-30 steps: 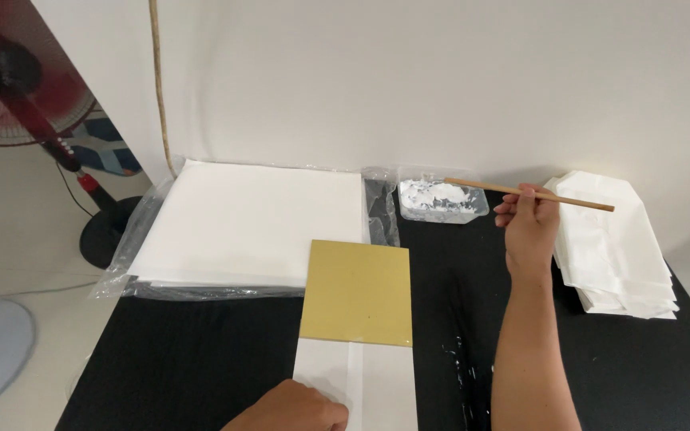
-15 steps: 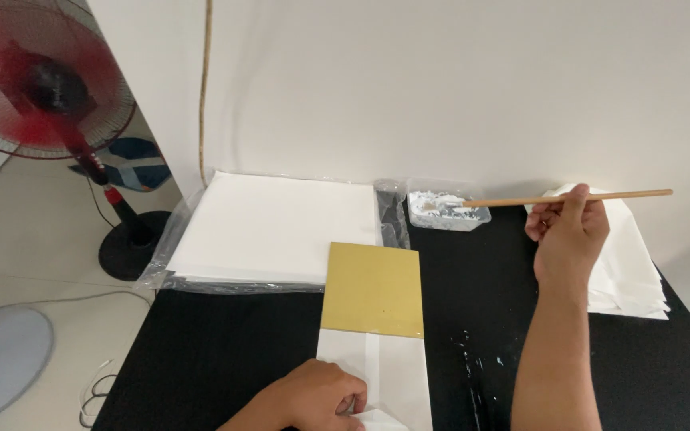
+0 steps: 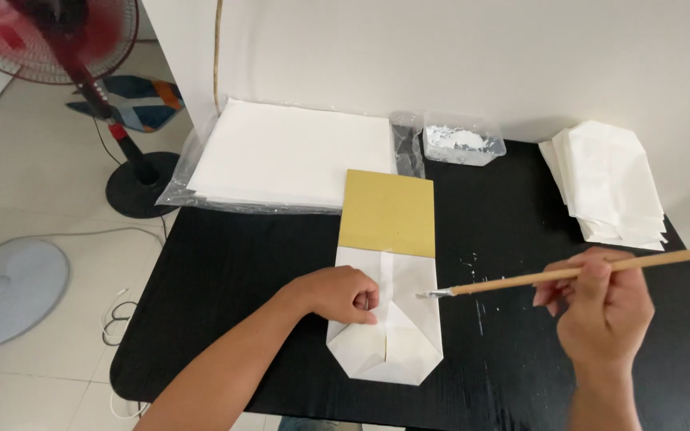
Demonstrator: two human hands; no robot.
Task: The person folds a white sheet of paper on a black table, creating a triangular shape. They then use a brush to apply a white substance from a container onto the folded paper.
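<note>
Brought near from the far tray (image 3: 463, 144), my right hand (image 3: 603, 307) pinches the brush (image 3: 569, 273), tip at the paper bag (image 3: 387, 315) fold; left hand (image 3: 337, 294), fingers curled, pins it. Gluing step; next, a light stroke along the flap.

A black table (image 3: 225, 271) stands against a white wall. At its far left lies a stack of white paper sheets (image 3: 297, 152) in a clear plastic wrap, the wrap overhanging the left edge. Just right of the stack, at the far edge, sits a small clear plastic tub (image 3: 463, 144) holding white paste. At the far right lies a pile of folded white paper bags (image 3: 608, 183). In the middle, a folded white paper bag (image 3: 397, 335) lies flat, with a mustard-yellow card (image 3: 389, 211) sticking out of its far end. White paste flecks (image 3: 477, 307) dot the tabletop right of it.
</note>
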